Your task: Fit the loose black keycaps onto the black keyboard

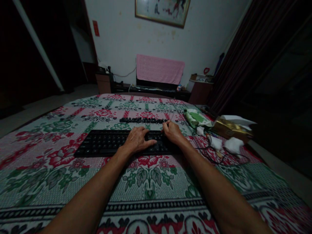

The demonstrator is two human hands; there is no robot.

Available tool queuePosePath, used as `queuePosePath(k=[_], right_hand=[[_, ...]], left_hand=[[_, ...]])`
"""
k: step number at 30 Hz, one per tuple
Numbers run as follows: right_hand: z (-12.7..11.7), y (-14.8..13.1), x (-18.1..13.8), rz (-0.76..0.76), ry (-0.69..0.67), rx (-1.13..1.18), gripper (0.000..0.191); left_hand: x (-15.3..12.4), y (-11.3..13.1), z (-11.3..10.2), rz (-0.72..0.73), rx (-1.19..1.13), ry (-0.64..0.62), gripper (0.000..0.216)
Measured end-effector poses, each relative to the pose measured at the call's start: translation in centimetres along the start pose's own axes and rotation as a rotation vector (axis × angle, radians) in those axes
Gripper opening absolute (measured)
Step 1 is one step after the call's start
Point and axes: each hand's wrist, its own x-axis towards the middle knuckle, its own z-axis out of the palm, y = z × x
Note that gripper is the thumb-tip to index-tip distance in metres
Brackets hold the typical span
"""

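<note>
A black keyboard point(102, 143) lies across the patterned tablecloth in front of me. My left hand point(137, 139) rests on its middle, palm down, the thumb stretched to the right and the fingers over the keys. At the keyboard's upper right edge, my right hand point(172, 131) is closed in a pinch. A faint thin line rises from those fingers, too blurred to name. Just beyond the keyboard runs a row of small black pieces point(143, 120) that look like loose keycaps. The right hand hides part of the keyboard's right end.
On the right lie a green and white tissue pack point(197, 117), a gold box point(230, 128), crumpled white tissues point(234, 145) and a looping black cable point(226, 162). The floral tablecloth point(60, 182) covers the table. Beyond it, a pink cloth point(159, 69) hangs over a dark screen.
</note>
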Motion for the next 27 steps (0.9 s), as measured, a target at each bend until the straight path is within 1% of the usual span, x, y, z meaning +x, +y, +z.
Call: queuePosePath(k=[2,4,8,12,18,22,24,27], right_hand=[[-0.2,-0.6,-0.3,-0.056,0.018,-0.112,0.031],[-0.4,-1.0,-0.4,-0.084,0.001,-0.176,0.031],[-0.7,-1.3,-0.4,-0.077,-0.039,-0.214,0.030],[-0.4,-1.5,-0.8,-0.108,-0.023,-0.272,0.029],[0.6,-3.1,-2.3,-0.132,-0.056,-0.372,0.027],[1.0,-4.3,-3.0,-0.154,-0.066,-0.389,0.023],[0.9,-4.2,-2.8,-0.158,-0.059,-0.355,0.024],[0.2,-2.7,-1.4,-0.128,0.000,-0.225,0.027]], left_hand=[[-0.1,0.1,0.0,0.016,0.013,-0.051,0.077],[-0.2,0.3,-0.1,0.015,0.014,-0.095,0.085],[-0.3,0.5,-0.4,0.020,-0.010,-0.157,0.094],[-0.2,0.5,-0.6,0.022,-0.012,-0.222,0.102],[-0.1,0.7,-0.7,0.035,-0.004,-0.210,0.101],[-0.2,0.8,-0.9,0.041,-0.004,-0.206,0.099],[-0.2,0.9,-1.0,0.044,-0.007,-0.209,0.099],[-0.3,0.9,-1.1,0.028,0.003,-0.219,0.099]])
